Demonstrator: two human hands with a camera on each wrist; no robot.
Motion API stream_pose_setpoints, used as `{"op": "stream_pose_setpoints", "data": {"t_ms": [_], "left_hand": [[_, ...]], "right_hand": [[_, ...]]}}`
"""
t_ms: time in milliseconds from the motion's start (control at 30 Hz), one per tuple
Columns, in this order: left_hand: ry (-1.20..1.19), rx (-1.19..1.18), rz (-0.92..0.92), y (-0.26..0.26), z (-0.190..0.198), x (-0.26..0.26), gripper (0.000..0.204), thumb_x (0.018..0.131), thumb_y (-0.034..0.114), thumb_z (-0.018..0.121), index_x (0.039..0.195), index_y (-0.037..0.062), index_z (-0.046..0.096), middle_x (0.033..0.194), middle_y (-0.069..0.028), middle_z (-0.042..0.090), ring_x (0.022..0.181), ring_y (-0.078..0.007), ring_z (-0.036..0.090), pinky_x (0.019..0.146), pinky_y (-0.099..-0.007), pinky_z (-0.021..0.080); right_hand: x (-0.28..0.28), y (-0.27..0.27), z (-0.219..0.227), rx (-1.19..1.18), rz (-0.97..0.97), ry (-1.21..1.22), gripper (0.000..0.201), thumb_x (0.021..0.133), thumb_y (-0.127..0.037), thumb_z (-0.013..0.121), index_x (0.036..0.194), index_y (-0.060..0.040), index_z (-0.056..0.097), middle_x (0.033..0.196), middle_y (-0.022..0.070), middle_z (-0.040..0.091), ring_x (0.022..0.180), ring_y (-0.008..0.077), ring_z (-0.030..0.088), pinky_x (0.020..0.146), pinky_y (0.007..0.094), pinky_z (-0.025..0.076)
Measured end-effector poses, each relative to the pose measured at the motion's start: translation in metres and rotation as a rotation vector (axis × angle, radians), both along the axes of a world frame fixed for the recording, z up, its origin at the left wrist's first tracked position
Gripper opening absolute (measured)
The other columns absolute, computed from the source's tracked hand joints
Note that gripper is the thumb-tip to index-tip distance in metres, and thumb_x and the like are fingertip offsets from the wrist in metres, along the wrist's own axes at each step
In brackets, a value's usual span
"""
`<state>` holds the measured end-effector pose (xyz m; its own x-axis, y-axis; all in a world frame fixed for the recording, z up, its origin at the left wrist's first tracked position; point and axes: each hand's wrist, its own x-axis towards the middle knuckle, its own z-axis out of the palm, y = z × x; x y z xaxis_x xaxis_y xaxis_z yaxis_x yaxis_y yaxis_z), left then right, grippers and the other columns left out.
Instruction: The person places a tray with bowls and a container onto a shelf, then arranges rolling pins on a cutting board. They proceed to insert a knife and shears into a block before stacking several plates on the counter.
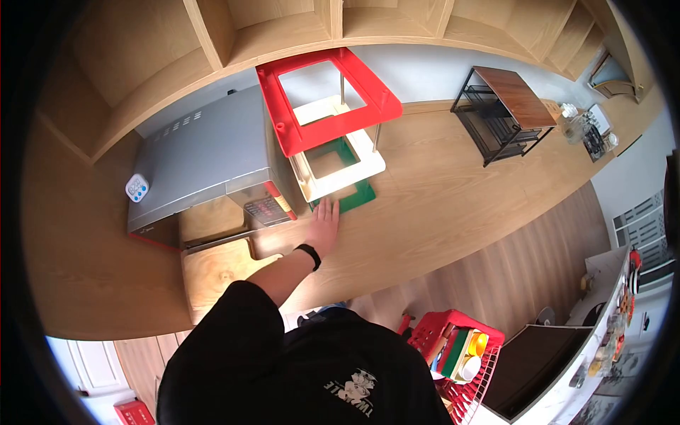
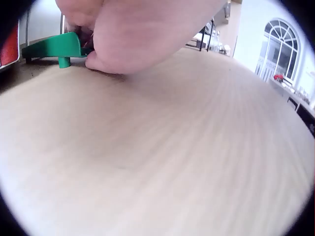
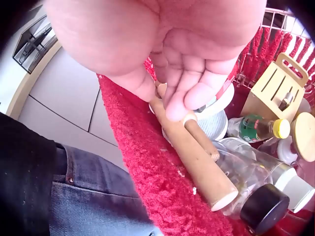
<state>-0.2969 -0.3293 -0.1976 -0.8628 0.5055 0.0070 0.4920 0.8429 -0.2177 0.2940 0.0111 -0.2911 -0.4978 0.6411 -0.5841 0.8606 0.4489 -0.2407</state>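
Note:
In the head view my left hand [image 1: 324, 230] reaches across the counter to the front edge of a three-tier rack with a red top [image 1: 368, 113], a cream middle tier [image 1: 350, 176] and a green base [image 1: 363, 198]. The left wrist view has the green base edge [image 2: 54, 46] between the fingers and the low-lying thumb of that hand. My right hand [image 3: 162, 59], outside the head view, is down at a red basket [image 3: 133, 167]. Its thumb and fingers lie on either side of the upper end of a wooden rolling pin [image 3: 197, 157].
A grey microwave [image 1: 205, 156] stands left of the rack, a wooden board [image 1: 219, 273] before it. Farther right is a small brown-topped shelf [image 1: 513, 95]. Around the rolling pin are a black-capped jar [image 3: 263, 206], a yellow-capped bottle [image 3: 261, 127] and a wooden knife block [image 3: 275, 88].

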Motion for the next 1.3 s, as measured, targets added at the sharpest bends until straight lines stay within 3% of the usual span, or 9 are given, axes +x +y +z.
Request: {"op": "stream_pose_setpoints", "data": {"t_ms": [67, 433, 500, 567, 900, 1067, 1133, 1233, 1300], "left_hand": [[-0.039, -0.152, 0.088, 0.001, -0.013, -0.017, 0.066, 0.098, 0.018, 0.042, 0.157, -0.0007, 0.017, 0.162, -0.023, 0.025, 0.148, -0.0354, 0.029, 0.121, -0.0442, 0.025], [-0.11, -0.146, 0.209, -0.018, -0.012, -0.07, 0.063, 0.101, 0.016, 0.035, 0.157, -0.0021, 0.012, 0.16, -0.0207, 0.027, 0.15, -0.0307, 0.026, 0.122, -0.0416, 0.023], [-0.149, -0.139, 0.26, -0.021, -0.022, -0.081, 0.062, 0.102, 0.015, 0.032, 0.158, -0.0004, 0.011, 0.163, -0.0199, 0.021, 0.153, -0.0313, 0.018, 0.123, -0.0419, 0.019], [-0.154, -0.088, 0.324, -0.017, -0.022, -0.081, 0.061, 0.102, 0.012, 0.031, 0.158, -0.0018, 0.01, 0.16, -0.0221, 0.026, 0.152, -0.0309, 0.024, 0.121, -0.0404, 0.026], [-0.167, -0.147, 0.38, -0.002, -0.028, -0.091, 0.056, 0.102, 0.014, 0.035, 0.151, -0.0078, 0.021, 0.156, -0.0278, 0.031, 0.148, -0.0399, 0.029, 0.117, -0.0415, 0.034], [-0.217, -0.161, 0.417, 0.004, -0.034, -0.099, 0.061, 0.102, 0.019, 0.037, 0.152, -0.0097, 0.018, 0.157, -0.0319, 0.027, 0.148, -0.044, 0.028, 0.117, -0.0434, 0.035], [-0.219, -0.114, 0.429, 0.005, -0.022, -0.09, 0.064, 0.102, 0.02, 0.036, 0.154, -0.0095, 0.013, 0.159, -0.0316, 0.023, 0.149, -0.0433, 0.025, 0.119, -0.0469, 0.03], [0.083, 0.072, 0.142, 0.008, 0.004, -0.057, 0.065, 0.096, 0.013, 0.044, 0.153, -0.0081, 0.021, 0.156, -0.0287, 0.03, 0.147, -0.0386, 0.029, 0.12, -0.047, 0.027], [-0.156, 0.513, -0.2, 0.022, 0.019, -0.03, 0.074, 0.085, 0.002, 0.056, 0.15, -0.0105, 0.024, 0.156, -0.0293, 0.03, 0.144, -0.0456, 0.03, 0.12, -0.0452, 0.027]], "right_hand": [[0.002, 0.001, -0.001, 0.009, 0.01, -0.024, 0.039, 0.095, -0.024, 0.063, 0.13, -0.0112, 0.051, 0.107, 0.013, 0.065, 0.097, 0.0294, 0.065, 0.082, 0.0409, 0.055], [0.022, -0.025, -0.014, 0.008, 0.054, -0.162, 0.036, 0.095, -0.026, 0.06, 0.125, -0.0091, 0.053, 0.099, 0.0152, 0.067, 0.091, 0.0331, 0.068, 0.077, 0.0447, 0.056], [0.025, -0.032, -0.019, 0.006, 0.058, -0.183, 0.036, 0.094, -0.027, 0.06, 0.125, -0.0087, 0.053, 0.098, 0.0156, 0.068, 0.089, 0.0338, 0.068, 0.076, 0.0454, 0.056], [0.03, -0.038, -0.022, 0.004, 0.058, -0.208, 0.035, 0.094, -0.027, 0.06, 0.124, -0.0083, 0.054, 0.096, 0.016, 0.068, 0.088, 0.0345, 0.069, 0.075, 0.0461, 0.056], [0.027, -0.08, -0.047, -0.034, 0.075, -0.3, 0.034, 0.094, -0.03, 0.058, 0.119, -0.0064, 0.055, 0.089, 0.018, 0.07, 0.083, 0.0379, 0.071, 0.071, 0.0495, 0.058], [0.022, -0.089, -0.068, -0.033, 0.074, -0.331, 0.034, 0.094, -0.031, 0.057, 0.117, -0.0055, 0.056, 0.085, 0.019, 0.071, 0.08, 0.0396, 0.072, 0.068, 0.0513, 0.058], [0.011, -0.093, -0.04, 0.002, 0.064, -0.281, 0.036, 0.095, -0.035, 0.054, 0.115, -0.0056, 0.058, 0.088, 0.0208, 0.071, 0.085, 0.0423, 0.071, 0.072, 0.0538, 0.057], [-0.021, -0.104, 0.006, -0.054, -0.038, -0.234, 0.034, 0.095, -0.033, 0.049, 0.114, -0.0068, 0.061, 0.097, 0.0244, 0.071, 0.093, 0.0447, 0.07, 0.079, 0.0548, 0.057], [-0.018, -0.115, 0.0, 0.013, -0.08, -0.222, 0.031, 0.095, -0.028, 0.047, 0.113, -0.0095, 0.064, 0.102, 0.0236, 0.071, 0.098, 0.043, 0.069, 0.083, 0.0544, 0.056]]}}
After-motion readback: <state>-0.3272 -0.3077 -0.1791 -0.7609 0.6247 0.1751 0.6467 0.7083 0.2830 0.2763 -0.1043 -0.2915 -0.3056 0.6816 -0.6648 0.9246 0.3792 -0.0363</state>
